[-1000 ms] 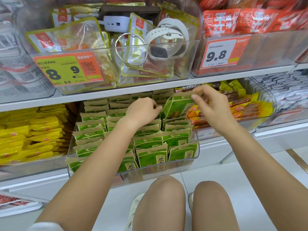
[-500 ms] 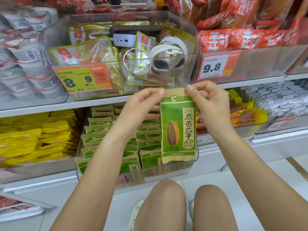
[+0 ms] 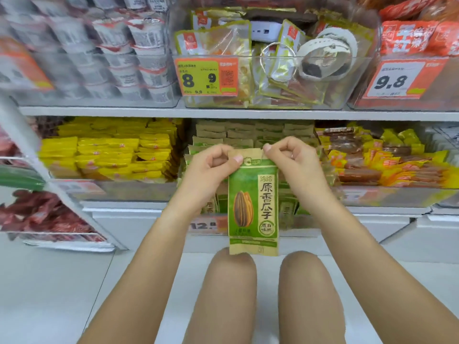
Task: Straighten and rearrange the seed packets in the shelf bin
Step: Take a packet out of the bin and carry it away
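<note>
The person holds one flat green-and-tan paper seed packet upright in front of the clear plastic shelf bin, printed face toward the camera. The left hand pinches the packet's top left corner between thumb and curled fingers. The right hand pinches the top right corner in the same way. Both hands are therefore closed on the packet's tan top seal; neither is free.

Recommended handling for the step in hand, as a judgement:
- Keep the top seal taut between the two pinches so the body hangs flat and unwrinkled.
- Keep the top edge level, matching the standing rows of green seed packets in the bin.
- Lower it bottom edge first into a gap in a row, face forward, without pushing neighbouring packets over.

Position relative to the bin: the held packet hangs just in front of the bin, clear of the rows, its lower edge below the bin's front wall and just above the person's knees. The hands sit at its top edge, in front of the rear rows. The stacked yellow packets lie to the left of the bin and are not involved.
</note>
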Motion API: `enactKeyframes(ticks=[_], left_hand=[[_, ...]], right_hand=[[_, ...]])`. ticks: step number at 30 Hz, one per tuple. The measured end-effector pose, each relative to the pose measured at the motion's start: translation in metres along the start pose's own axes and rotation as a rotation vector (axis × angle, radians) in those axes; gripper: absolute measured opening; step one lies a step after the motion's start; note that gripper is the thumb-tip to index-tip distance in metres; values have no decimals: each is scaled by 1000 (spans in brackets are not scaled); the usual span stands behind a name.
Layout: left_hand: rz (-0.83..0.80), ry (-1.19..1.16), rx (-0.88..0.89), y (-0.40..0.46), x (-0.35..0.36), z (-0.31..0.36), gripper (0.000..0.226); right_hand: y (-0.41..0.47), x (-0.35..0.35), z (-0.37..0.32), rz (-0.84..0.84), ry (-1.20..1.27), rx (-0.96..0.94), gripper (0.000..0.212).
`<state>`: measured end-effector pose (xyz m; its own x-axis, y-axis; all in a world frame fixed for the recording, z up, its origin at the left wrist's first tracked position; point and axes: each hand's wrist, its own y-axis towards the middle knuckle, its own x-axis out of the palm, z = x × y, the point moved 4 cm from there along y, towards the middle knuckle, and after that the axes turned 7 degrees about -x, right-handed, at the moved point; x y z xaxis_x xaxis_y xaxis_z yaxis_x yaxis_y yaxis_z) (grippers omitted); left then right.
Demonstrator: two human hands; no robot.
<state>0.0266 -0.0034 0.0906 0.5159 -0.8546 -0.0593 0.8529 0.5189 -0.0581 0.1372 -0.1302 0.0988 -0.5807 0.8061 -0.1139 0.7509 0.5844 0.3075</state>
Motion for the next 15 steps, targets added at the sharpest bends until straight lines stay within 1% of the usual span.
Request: enactKeyframes(ticks=[3, 5, 7, 10, 13, 15], left_hand=[[68, -5, -26, -16, -40, -8, 13], [139, -36, -30, -23, -65, -10, 11], [257, -75, -28, -25, -92, -13, 9], [463, -149, -25, -29, -124, -17, 18], [555, -271, -84, -41, -136, -22, 15], [593, -346, -102, -53, -144, -22, 7]], right_hand=[[-9, 44, 2, -120, 38, 89, 13], [-14, 71, 3, -194, 48, 131, 13], [-19, 94, 5, -265, 62, 171, 16], [-24, 118, 11, -344, 92, 244, 26], [-25, 129, 12, -329, 166, 282, 31], [-23, 137, 10, -290, 267, 308, 32]])
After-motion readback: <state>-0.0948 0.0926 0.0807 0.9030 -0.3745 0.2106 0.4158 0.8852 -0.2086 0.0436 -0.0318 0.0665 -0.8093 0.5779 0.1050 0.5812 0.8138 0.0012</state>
